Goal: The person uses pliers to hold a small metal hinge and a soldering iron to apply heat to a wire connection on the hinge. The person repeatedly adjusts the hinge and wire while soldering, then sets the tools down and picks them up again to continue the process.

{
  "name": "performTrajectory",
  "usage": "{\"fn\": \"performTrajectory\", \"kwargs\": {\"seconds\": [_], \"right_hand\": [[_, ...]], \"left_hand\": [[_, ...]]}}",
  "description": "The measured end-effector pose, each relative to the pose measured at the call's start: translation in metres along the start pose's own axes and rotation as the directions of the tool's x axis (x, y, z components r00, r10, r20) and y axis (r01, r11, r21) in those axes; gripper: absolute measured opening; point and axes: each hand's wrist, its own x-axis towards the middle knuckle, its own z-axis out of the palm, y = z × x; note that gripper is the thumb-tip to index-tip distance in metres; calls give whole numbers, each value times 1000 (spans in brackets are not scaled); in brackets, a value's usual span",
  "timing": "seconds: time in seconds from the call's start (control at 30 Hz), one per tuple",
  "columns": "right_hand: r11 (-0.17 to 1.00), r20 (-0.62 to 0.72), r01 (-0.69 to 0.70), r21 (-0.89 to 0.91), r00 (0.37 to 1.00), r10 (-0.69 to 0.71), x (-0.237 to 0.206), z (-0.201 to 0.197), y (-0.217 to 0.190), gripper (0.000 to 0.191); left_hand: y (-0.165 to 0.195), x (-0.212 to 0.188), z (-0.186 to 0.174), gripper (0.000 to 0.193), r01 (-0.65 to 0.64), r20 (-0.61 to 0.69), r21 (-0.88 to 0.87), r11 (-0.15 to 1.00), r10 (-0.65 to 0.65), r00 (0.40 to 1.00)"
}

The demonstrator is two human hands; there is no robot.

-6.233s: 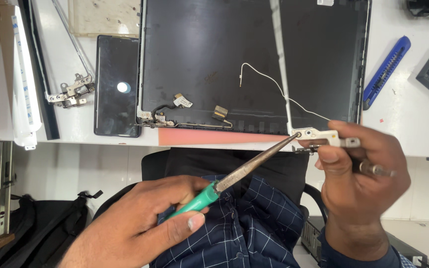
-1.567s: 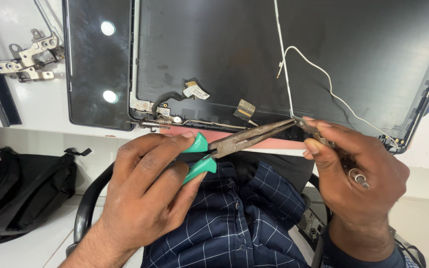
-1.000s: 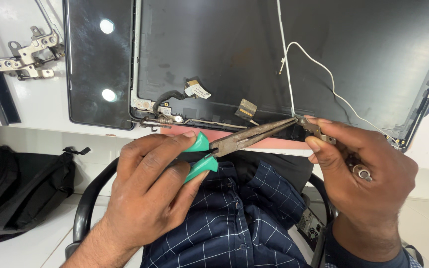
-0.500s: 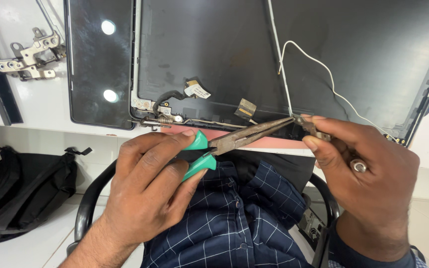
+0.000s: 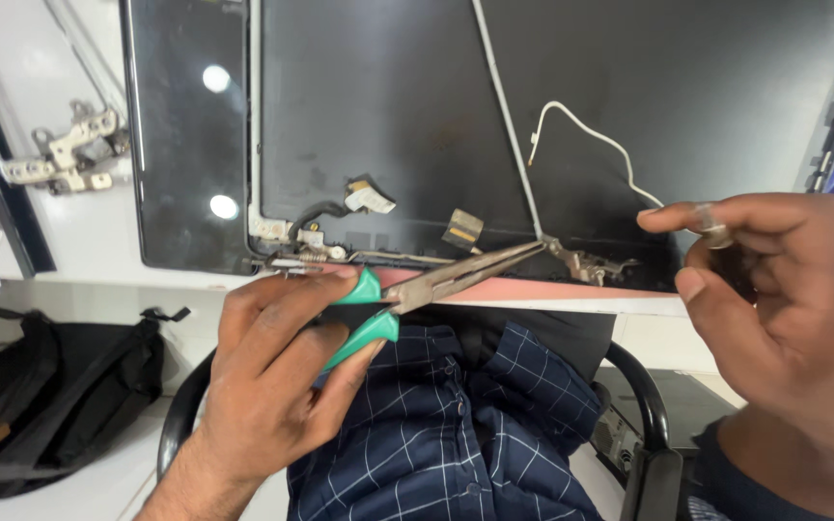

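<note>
— Gripping the pliers (image 5: 436,285) by the green handles, is the left hand (image 5: 277,386)?

— Yes, it is closing around both handles, and the long steel nose is reaching out over the near edge of the surface (image 5: 98,251). Its tip is touching the hinge (image 5: 586,265) at the lower rim of the dark lid (image 5: 533,106).

— And the right hand (image 5: 784,318)?

— It is hovering just beside the hinge, thumb and forefinger curling toward a pinch, holding nothing I can make out.

— How is the tool going to handle?

— I am judging it stiff and fairly light, with bare metal that looks slippery; the padded handles are the place to hold. The hinge is looking small and rigid, the white wire (image 5: 581,145) by it thin and easily damaged.

— Which way is it pointing?

— Its long axis is running from lower left to upper right, nose toward the hinge.
</note>
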Motion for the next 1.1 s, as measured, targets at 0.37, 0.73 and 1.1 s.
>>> {"fn": "performTrajectory", "kwargs": {"seconds": [0.37,0.73,1.1], "right_hand": [[708,365,474,-523,876,-317,30,-15,7,39],[636,329,661,-399,750,-574,32,0,7,36],[695,334,625,-356,780,-529,29,-3,9,42]], "left_hand": [[-10,-18,2,27,50,-45,22,998,-49,998],[-18,-42,-3,25,99,21,120,988,-103,995],[-33,-58,-6,23,28,78,128,991,-38,996]]}}
